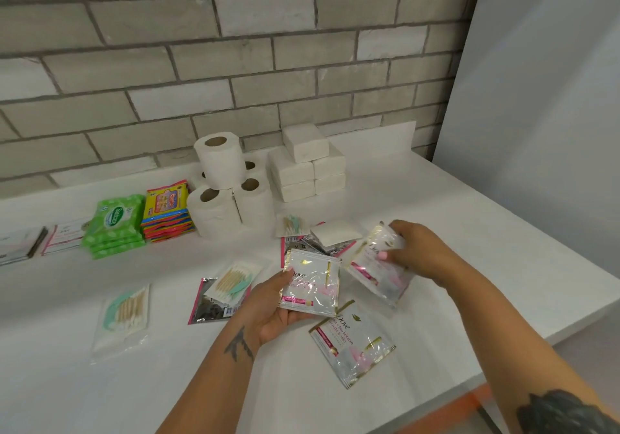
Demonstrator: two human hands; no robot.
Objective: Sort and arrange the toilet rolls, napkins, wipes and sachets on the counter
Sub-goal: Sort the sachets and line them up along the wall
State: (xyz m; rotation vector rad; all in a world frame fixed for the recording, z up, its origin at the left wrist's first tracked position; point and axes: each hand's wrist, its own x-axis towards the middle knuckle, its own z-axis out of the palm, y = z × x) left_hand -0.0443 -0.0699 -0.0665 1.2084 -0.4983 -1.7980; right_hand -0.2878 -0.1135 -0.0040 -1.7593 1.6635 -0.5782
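Note:
My left hand [265,313] holds a white Dove sachet [310,282] just above the counter. To its right, my right hand [414,252] grips a second Dove sachet [375,266], tilted. A third Dove sachet [352,343] lies flat in front of both hands. Toilet rolls [221,185] are stacked at the back, with white napkin packs [307,165] piled to their right. Green wipes packs [114,225] and yellow-red wipes packs [167,212] stand in stacks to the left of the rolls.
Cotton-bud packets lie at the left front [122,316], centre [231,282] and near the rolls [292,225]. More sachets [318,246] lie behind my hands under a white pad [335,232]. Flat sachets [63,235] sit far left. The counter edge [503,363] runs at right.

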